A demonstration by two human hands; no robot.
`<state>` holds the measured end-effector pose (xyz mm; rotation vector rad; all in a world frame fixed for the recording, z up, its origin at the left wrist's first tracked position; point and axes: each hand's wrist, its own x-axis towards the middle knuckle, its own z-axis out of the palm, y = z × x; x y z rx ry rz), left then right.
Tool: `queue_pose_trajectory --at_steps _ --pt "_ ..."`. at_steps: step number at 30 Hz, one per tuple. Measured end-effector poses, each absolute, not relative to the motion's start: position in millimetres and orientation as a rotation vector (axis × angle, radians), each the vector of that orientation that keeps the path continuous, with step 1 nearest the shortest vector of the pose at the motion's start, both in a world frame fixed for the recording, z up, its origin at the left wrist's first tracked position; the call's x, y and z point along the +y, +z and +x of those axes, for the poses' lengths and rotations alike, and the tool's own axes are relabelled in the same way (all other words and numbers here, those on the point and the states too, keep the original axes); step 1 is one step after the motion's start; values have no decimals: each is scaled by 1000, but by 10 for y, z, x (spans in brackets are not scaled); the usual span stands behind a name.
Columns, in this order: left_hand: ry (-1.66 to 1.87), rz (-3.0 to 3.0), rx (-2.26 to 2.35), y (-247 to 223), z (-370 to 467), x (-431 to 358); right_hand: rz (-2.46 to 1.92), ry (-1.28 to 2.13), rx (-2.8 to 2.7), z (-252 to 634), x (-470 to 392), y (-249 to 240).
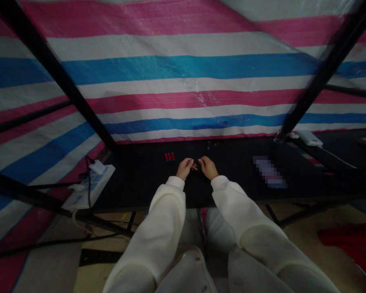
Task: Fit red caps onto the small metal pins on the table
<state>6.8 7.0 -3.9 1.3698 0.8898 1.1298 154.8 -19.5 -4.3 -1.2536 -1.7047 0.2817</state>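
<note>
Over the surface [134, 179], your left hand [185, 168] is right of the red cylinders [170, 156], your right hand [209, 167] farther right. Grip closure: cannot tell.

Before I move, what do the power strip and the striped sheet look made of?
Power strip: probably hard white plastic, smooth, pale casing.
Striped sheet: likely woven plastic tarp, slightly glossy, judging by creases and shiny highlights.

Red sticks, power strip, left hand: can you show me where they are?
Red sticks [170, 156], head view: on the middle stick.
Power strip [99, 182], head view: on its top face.
Left hand [184, 168], head view: on the back of the hand.
</note>
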Motion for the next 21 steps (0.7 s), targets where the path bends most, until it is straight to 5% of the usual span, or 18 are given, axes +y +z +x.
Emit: queue_pose_trajectory --at_steps 21 --pt "1166 1178 885 -45 59 87 -1236 350 -1685 1537 -261 44"
